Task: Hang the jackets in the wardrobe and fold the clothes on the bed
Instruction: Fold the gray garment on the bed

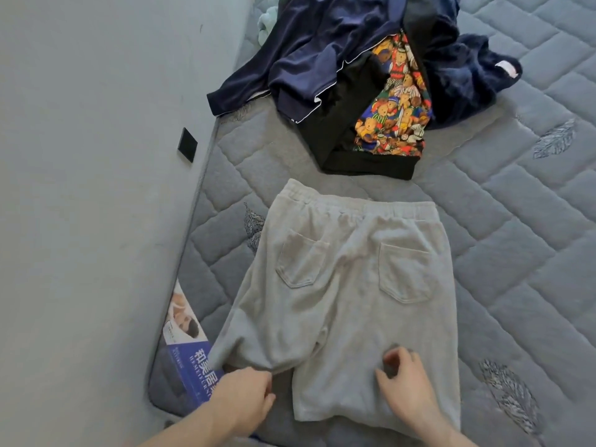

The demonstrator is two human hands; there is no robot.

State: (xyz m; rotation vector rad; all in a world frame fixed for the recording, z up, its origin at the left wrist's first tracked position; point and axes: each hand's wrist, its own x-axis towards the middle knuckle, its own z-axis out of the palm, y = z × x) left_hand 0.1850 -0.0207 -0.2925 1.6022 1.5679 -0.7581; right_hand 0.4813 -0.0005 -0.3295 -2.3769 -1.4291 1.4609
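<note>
Light grey shorts (348, 275) lie spread flat on the grey quilted mattress (516, 221), back pockets up, waistband away from me. My left hand (245, 398) pinches the hem of the left leg at its lower edge. My right hand (406, 382) rests on the right leg with fingers curled, bunching the fabric a little. Farther back lies a pile of clothes: a navy jacket (316, 46), a black garment with a colourful teddy-bear print (393, 108) and a dark blue fleece garment (464, 69).
A pale wall (90, 188) runs along the left side of the mattress, with a small black square (187, 145) on it. A blue and white mattress label (190, 346) sits at the near left corner. A pale green item (267, 21) peeks out behind the pile.
</note>
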